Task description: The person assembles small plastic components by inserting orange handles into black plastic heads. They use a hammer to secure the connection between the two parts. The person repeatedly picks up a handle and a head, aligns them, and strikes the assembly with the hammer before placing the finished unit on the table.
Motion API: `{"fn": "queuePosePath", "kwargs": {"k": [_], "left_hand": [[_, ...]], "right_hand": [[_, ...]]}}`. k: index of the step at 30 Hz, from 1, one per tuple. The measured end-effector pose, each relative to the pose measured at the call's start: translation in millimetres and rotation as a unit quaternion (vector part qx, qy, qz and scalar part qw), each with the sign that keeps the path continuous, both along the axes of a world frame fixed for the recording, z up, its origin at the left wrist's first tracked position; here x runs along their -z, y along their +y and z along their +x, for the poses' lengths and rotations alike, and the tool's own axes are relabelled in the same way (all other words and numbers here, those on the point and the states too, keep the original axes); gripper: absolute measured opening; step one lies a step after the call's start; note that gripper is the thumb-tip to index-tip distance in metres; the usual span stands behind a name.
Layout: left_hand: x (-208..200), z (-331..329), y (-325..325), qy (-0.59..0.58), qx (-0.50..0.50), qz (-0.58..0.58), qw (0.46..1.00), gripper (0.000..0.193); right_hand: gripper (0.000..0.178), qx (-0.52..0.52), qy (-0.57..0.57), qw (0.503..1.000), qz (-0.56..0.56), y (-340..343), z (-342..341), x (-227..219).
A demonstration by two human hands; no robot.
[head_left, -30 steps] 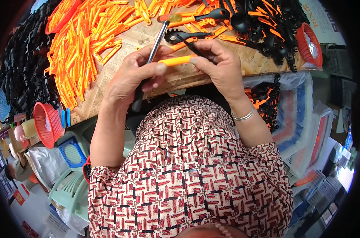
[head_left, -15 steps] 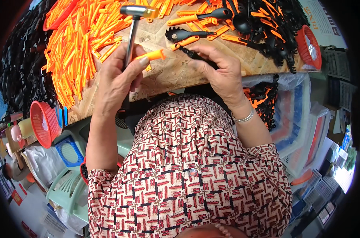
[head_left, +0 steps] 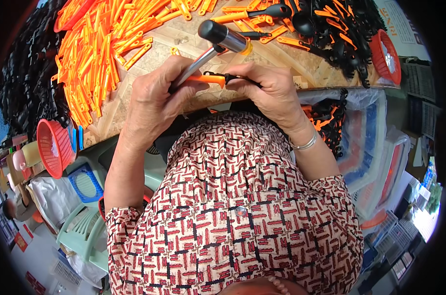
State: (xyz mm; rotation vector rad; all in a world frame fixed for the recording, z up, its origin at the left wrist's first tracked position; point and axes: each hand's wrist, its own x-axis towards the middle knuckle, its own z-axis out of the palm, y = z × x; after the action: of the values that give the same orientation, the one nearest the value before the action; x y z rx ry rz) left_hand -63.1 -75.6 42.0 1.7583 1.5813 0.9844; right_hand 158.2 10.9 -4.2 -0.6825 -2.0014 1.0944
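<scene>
My left hand (head_left: pixel 159 96) is closed round the shaft of a hammer (head_left: pixel 201 65) and also grips an orange utensil handle (head_left: pixel 214 78). The hammer's head, black at one end and yellowish at the other, leans right above both hands. In my right hand (head_left: pixel 274 91), a black utensil shank (head_left: pixel 242 76) is pinched between thumb and fingers; the working end is hidden by the hand. The handle's end and the shank meet between my hands, over the table's near edge; how deep one sits in the other I cannot tell.
Loose orange handles (head_left: pixel 93 64) are heaped on the wooden table's left, beside a dark pile of black parts (head_left: pixel 24 78). Farther right lie a black ladle (head_left: pixel 302 25) and many black-and-orange utensils (head_left: pixel 348 56). Red baskets (head_left: pixel 55 150) hang at both table ends.
My hands have come closer together, bringing the orange handle against the black shank. The hammer has tipped from nearly upright toward the right, its head now partly covering a pasta server on the table.
</scene>
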Motion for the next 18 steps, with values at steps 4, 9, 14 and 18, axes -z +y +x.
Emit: {"fn": "queuePosePath", "kwargs": {"k": [4, 9, 14, 18], "left_hand": [[0, -1, 0, 0.035, 0.005, 0.014, 0.999, 0.023], [-1, 1, 0, 0.085, 0.002, 0.001, 0.996, 0.022], [6, 7, -1, 0.086, -0.013, 0.004, 0.996, 0.024], [12, 18, 2, 0.072, -0.048, -0.033, 0.996, 0.022]], "right_hand": [[0.016, -0.008, -0.001, 1.000, 0.026, -1, -2, 0], [0.018, -0.024, -0.021, 0.999, -0.004, 0, 1, 4], [0.017, -0.030, -0.022, 0.999, 0.037, -2, 1, 14], [0.014, -0.002, -0.044, 0.987, 0.157, -1, 6, 10]]}}
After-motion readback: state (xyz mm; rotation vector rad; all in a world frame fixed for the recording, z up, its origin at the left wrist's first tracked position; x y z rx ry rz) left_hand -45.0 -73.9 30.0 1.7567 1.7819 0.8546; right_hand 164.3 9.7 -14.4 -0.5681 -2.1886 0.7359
